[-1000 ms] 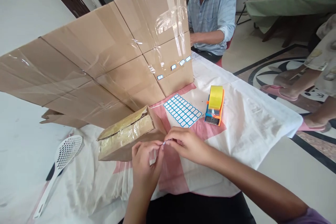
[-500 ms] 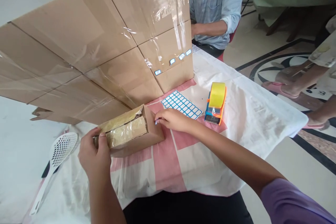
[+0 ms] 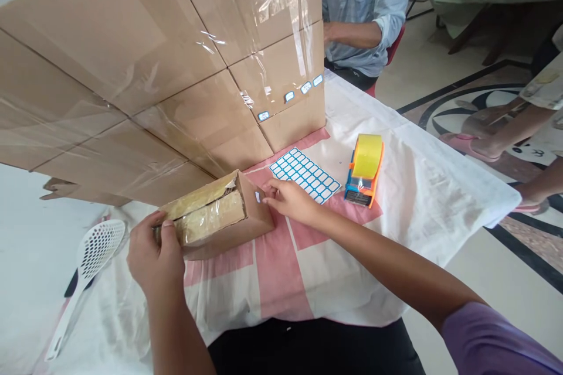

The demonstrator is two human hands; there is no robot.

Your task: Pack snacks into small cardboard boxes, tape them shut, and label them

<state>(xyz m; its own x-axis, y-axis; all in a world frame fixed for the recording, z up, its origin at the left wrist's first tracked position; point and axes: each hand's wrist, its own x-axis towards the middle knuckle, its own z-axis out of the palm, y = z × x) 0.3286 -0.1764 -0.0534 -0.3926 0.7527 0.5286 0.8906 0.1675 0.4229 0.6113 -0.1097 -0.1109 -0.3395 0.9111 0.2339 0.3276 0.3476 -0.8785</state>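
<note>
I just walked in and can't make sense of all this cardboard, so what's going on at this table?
A person is pressing a small blue-edged label onto the end of a small taped cardboard box with the right hand, while the left hand holds the box's other end. Beside it lie a sheet of labels and an orange tape dispenser. Larger taped boxes stand stacked behind, some bearing labels. Another person sits at the far end.

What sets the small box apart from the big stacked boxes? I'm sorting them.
The small box lies low on the tablecloth, steadied by the left hand; the stacked boxes tower untouched. Its tape looks yellowish, theirs clear. Both are brown cardboard bearing blue-edged labels.
</note>
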